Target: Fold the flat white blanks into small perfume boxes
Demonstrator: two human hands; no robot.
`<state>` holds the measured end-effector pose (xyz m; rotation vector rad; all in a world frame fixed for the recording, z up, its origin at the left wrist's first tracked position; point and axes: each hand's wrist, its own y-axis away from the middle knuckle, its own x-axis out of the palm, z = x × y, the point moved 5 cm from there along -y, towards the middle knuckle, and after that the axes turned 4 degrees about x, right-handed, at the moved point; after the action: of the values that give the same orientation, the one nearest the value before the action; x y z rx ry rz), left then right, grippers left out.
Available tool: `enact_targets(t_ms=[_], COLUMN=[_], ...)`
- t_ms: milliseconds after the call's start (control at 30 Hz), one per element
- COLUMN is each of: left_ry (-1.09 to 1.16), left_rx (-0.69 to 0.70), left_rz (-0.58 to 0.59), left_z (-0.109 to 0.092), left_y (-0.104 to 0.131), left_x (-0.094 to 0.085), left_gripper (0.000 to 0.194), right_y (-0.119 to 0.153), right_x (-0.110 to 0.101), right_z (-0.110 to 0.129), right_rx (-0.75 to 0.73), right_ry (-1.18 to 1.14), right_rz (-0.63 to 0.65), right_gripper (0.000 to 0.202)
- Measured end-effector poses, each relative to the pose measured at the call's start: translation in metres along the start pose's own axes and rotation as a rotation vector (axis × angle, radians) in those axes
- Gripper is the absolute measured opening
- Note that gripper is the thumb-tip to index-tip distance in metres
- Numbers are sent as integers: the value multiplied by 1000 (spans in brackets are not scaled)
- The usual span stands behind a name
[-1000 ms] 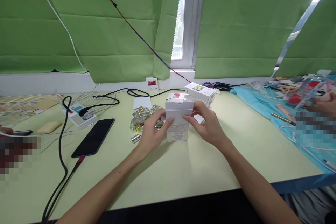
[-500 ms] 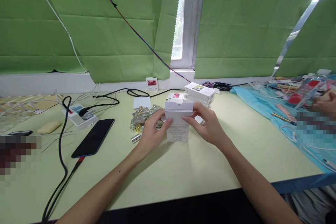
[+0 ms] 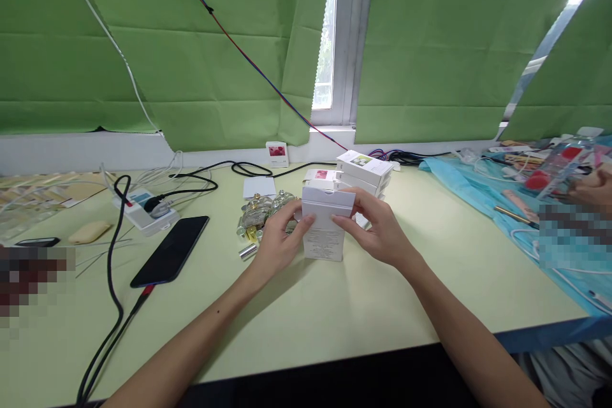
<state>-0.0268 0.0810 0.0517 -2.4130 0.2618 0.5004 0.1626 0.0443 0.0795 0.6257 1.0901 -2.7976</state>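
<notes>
A white printed cardboard box (image 3: 324, 239) stands upright on the table, its back with small print facing me and a flap raised at the top. My left hand (image 3: 283, 236) grips its left side, thumb on the near face. From the right, my right hand (image 3: 377, 223) holds the other side near the top, thumb pressed on the front. The far fingers of both hands are partly hidden by the box. Just behind and left lie several small glass bottles (image 3: 258, 210) with silver and gold caps. A stack of white boxes (image 3: 366, 169) is behind my right hand.
A black phone (image 3: 171, 252) on a cable and a white power strip (image 3: 146, 211) lie to the left. At the back are a small white box (image 3: 277, 154) and black cables. On the right, a blue plastic sheet (image 3: 459, 188) carries clutter beside another person's hand (image 3: 593, 188).
The box's top has tipped slightly, with its flap shifting a little to the right. Both hands keep their hold in nearly the same place.
</notes>
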Motion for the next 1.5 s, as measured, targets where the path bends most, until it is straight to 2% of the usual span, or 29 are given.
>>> enact_targets(t_ms=[167,467,767,933,1200,1333,1500], left_ry=[22,5,31,38,5,-60,-118], left_rx=[-12,18,13,23,69,132,198], left_rz=[7,18,32,-2,-20,-39,-46], left_z=[2,-1,-1,2,3,-2,-7], left_y=[0,-1,1,3,9,10,11], left_x=[0,1,3,4,4,4,4], left_gripper=[37,36,36,35,49,57,51], right_y=[0,1,1,0,-1,1,1], right_x=[0,-2,-4,-5,-3,1,2], right_z=[1,3,6,7,5,3,2], right_rx=[-22,-64,-97,-115,-94,-99,-98], right_ry=[7,48,114,163,195,229,236], right_rz=[-8,-116,-144,-155,-132,-69,-55], right_gripper=[16,8,7,8,15,17,17])
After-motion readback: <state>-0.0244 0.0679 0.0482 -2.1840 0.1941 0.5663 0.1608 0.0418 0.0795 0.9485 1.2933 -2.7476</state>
